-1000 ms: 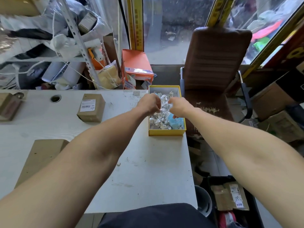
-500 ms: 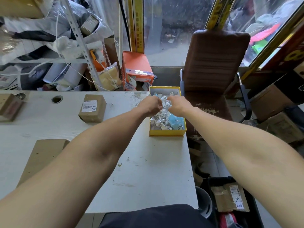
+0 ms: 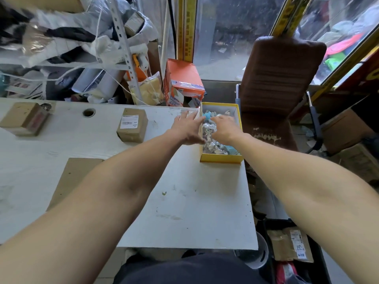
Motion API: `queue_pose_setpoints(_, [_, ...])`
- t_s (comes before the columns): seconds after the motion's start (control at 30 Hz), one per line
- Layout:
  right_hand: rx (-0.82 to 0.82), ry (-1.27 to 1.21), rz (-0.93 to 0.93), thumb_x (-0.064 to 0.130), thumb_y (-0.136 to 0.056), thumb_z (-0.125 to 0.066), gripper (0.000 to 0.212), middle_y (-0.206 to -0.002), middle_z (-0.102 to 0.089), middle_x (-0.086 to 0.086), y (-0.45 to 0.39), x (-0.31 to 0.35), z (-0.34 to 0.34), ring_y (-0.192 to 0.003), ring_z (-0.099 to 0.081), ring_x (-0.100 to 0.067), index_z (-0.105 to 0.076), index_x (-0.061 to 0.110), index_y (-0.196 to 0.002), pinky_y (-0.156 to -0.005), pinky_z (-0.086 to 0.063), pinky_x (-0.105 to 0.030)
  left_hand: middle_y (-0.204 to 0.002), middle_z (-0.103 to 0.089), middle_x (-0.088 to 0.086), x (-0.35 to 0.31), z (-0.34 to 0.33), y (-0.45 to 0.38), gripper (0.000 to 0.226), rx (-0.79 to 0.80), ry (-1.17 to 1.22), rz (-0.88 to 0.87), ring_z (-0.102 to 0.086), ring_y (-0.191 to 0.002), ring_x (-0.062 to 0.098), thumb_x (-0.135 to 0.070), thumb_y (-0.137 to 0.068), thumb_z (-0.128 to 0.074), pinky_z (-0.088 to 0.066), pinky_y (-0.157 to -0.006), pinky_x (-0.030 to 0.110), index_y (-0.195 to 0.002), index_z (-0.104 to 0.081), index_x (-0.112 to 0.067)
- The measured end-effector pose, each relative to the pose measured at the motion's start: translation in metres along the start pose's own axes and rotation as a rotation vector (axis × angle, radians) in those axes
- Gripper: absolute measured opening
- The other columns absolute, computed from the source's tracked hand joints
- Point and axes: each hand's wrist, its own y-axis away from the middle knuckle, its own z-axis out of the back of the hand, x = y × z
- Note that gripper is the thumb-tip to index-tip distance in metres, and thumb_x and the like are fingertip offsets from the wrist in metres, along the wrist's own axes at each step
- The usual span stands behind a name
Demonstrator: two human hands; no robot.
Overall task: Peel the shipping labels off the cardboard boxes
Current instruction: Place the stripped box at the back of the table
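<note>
A yellow tray (image 3: 221, 159) at the table's right edge holds several crumpled label scraps (image 3: 211, 138), white and light blue. My left hand (image 3: 188, 128) hovers at the tray's left rim with fingers spread and straight, holding nothing. My right hand (image 3: 224, 128) is over the scraps inside the tray, fingers relaxed and extended. A small cardboard box (image 3: 132, 125) with a white shipping label (image 3: 129, 121) on top sits on the white table (image 3: 184, 212) to the left. Another cardboard box (image 3: 25, 118) lies at the far left.
A flat cardboard sheet (image 3: 69, 179) lies under my left forearm. An orange box (image 3: 182, 83) and shelf clutter stand behind the table. A brown chair (image 3: 276, 83) is right of the tray. A black bin (image 3: 291, 249) with labelled packages sits on the floor at lower right.
Both hands were curled together over the tray, pinching a crumpled scrap. Now their fingers are spread apart and the scrap lies in the tray.
</note>
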Motion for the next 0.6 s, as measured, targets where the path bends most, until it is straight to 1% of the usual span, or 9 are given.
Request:
queue_pose_setpoints(0.13, [-0.020,-0.055,-0.038,0.024,-0.086,-0.064,0.064,-0.142,-0.049,-0.008,0.020,0.055,-0.023,-0.131,-0.043,-0.030,-0.040,0.024,-0.145,-0.106,-0.042,-0.045,-0.167,-0.003,0.007,0.046,-0.004,0.045,0.099,0.007,-0.017,0.028,0.000,-0.152,0.036,-0.063,-0.079,-0.069,-0.009,-0.122,0.057,-0.157,-0.016,-0.034])
queue_pose_setpoints(0.23, [0.000,-0.055,-0.028,0.023,-0.086,-0.061,0.066,-0.147,-0.044,-0.009,0.030,0.116,-0.042,-0.134,-0.040,-0.031,-0.036,0.022,-0.148,-0.109,-0.040,-0.046,-0.167,0.000,0.008,0.095,-0.007,0.089,0.100,0.027,-0.009,0.071,0.002,-0.152,0.038,-0.063,-0.079,-0.070,-0.007,-0.122,0.057,-0.157,-0.014,-0.035])
queue_pose_setpoints(0.33, [0.014,-0.062,-0.001,0.025,-0.086,-0.059,0.068,-0.147,-0.043,-0.010,0.042,0.189,-0.068,-0.133,-0.038,-0.034,-0.033,0.023,-0.149,-0.105,-0.041,-0.047,-0.166,0.002,0.012,0.159,-0.011,0.141,0.103,0.021,-0.007,0.132,0.001,-0.152,0.039,-0.064,-0.076,-0.071,-0.009,-0.122,0.055,-0.157,-0.013,-0.036])
queue_pose_setpoints(0.4, [0.049,-0.099,0.025,0.026,-0.086,-0.058,0.069,-0.147,-0.041,-0.010,0.056,0.237,-0.093,-0.133,-0.035,-0.035,-0.030,0.024,-0.150,-0.104,-0.040,-0.047,-0.166,0.007,0.012,0.209,-0.018,0.184,0.106,0.018,0.039,0.183,0.003,-0.151,0.038,-0.064,-0.074,-0.073,-0.007,-0.122,0.053,-0.157,-0.010,-0.038])
queue_pose_setpoints(0.5, [0.099,-0.178,0.062,0.040,-0.086,-0.063,0.078,-0.153,-0.036,-0.007,0.080,0.289,-0.135,-0.138,-0.030,-0.033,-0.024,0.028,-0.152,-0.109,-0.036,-0.048,-0.164,0.018,0.012,0.271,-0.035,0.245,0.118,0.085,0.121,0.257,0.008,-0.151,0.040,-0.066,-0.069,-0.076,-0.006,-0.121,0.054,-0.156,0.000,-0.042])
queue_pose_setpoints(0.6, [0.194,-0.249,0.091,0.059,-0.075,-0.069,0.098,-0.152,-0.036,-0.007,0.097,0.328,-0.168,-0.137,-0.035,-0.033,-0.014,0.036,-0.152,-0.109,-0.036,-0.048,-0.162,0.023,0.015,0.315,-0.054,0.293,0.130,0.200,0.167,0.285,0.008,-0.150,0.043,-0.065,-0.065,-0.080,-0.007,-0.120,0.055,-0.155,0.012,-0.043])
